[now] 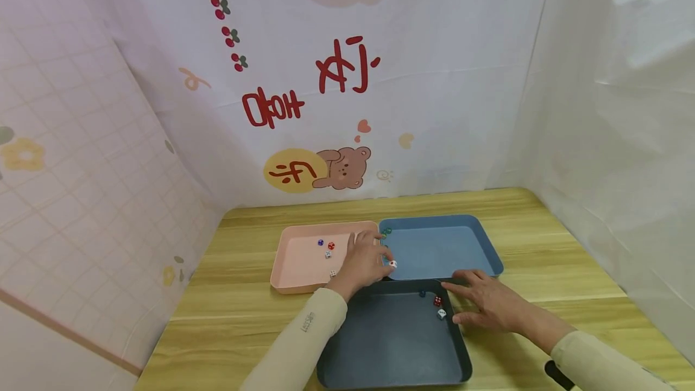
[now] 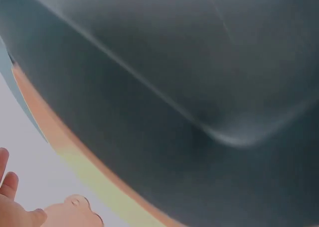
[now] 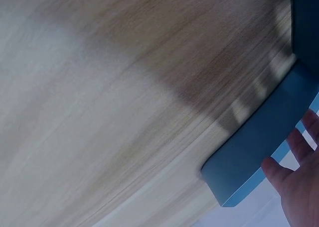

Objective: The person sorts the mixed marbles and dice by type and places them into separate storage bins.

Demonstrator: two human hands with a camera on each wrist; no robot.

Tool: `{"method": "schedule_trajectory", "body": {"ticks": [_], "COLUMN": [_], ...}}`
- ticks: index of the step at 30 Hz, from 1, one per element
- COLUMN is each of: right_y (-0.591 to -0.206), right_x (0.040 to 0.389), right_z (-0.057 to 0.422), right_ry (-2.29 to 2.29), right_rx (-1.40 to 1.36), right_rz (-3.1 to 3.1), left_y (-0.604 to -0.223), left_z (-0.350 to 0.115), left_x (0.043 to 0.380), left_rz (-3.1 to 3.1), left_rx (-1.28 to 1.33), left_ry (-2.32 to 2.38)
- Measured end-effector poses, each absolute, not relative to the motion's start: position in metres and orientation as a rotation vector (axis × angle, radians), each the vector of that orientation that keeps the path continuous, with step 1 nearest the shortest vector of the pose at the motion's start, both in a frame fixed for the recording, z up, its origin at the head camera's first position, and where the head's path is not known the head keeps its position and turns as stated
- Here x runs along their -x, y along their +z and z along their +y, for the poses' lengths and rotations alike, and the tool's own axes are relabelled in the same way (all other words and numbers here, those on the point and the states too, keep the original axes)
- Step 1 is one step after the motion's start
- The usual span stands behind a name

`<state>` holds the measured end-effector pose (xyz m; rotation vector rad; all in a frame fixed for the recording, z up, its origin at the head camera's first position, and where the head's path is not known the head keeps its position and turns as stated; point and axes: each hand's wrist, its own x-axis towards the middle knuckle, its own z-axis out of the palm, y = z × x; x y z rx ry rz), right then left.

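My left hand (image 1: 364, 262) reaches across the right side of the pink tray (image 1: 278, 270) to the blue tray (image 1: 483, 240). Between its thumb and index fingertips it pinches a white die (image 1: 393, 264), at the blue tray's left side. The left wrist view shows only its other fingers (image 2: 9, 184). My right hand (image 1: 491, 301) lies by the upper right corner of the dark tray (image 1: 396, 343), fingers extended. Its fingertips are near the rims of the dark and blue trays. In the dark tray are a red die (image 1: 437, 300), another white die (image 1: 441, 314) and a dark blue die (image 1: 422, 293).
The pink tray holds a blue die (image 1: 320, 242), a red die (image 1: 331, 245) and pale dice (image 1: 328, 254). Green dice (image 1: 387, 231) lie along the blue tray's left wall. All three trays adjoin on a wooden table (image 1: 217, 318), with a printed cloth (image 1: 450, 107) behind.
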<state>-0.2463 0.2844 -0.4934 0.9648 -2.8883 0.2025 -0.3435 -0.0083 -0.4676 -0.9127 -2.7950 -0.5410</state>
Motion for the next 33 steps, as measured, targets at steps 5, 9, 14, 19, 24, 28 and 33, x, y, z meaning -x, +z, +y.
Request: {"method": "schedule_trajectory", "body": {"ticks": [5, 9, 14, 19, 24, 28, 33], "right_y": [-0.493, -0.493, -0.494, -0.497, -0.497, -0.498, -0.497], "right_x": [0.246, 0.246, 0.245, 0.246, 0.246, 0.245, 0.245], "right_z": [0.284, 0.285, 0.287, 0.286, 0.286, 0.285, 0.286], "right_ry": [0.204, 0.206, 0.216, 0.216, 0.224, 0.241, 0.243], "right_rx": [-0.978, -0.994, -0.991, -0.994, -0.982, -0.969, -0.969], "right_rz": [-2.878, -2.853, -2.843, -2.838, -2.86, -2.886, -2.887], "left_y": [-0.463, -0.459, -0.455, -0.452, -0.451, -0.451, -0.451], "left_z": [-0.032, -0.051, -0.074, -0.093, -0.109, -0.12, -0.13], "left_x": [0.354, 0.362, 0.37, 0.376, 0.379, 0.381, 0.384], "left_rz": [-2.77, -2.783, -2.771, -2.773, -2.807, -2.806, -2.802], "left_rx": [0.808, 0.695, 0.599, 0.511, 0.437, 0.384, 0.3], "left_ry": [-0.582, -0.604, -0.631, -0.665, -0.631, -0.578, -0.533]}}
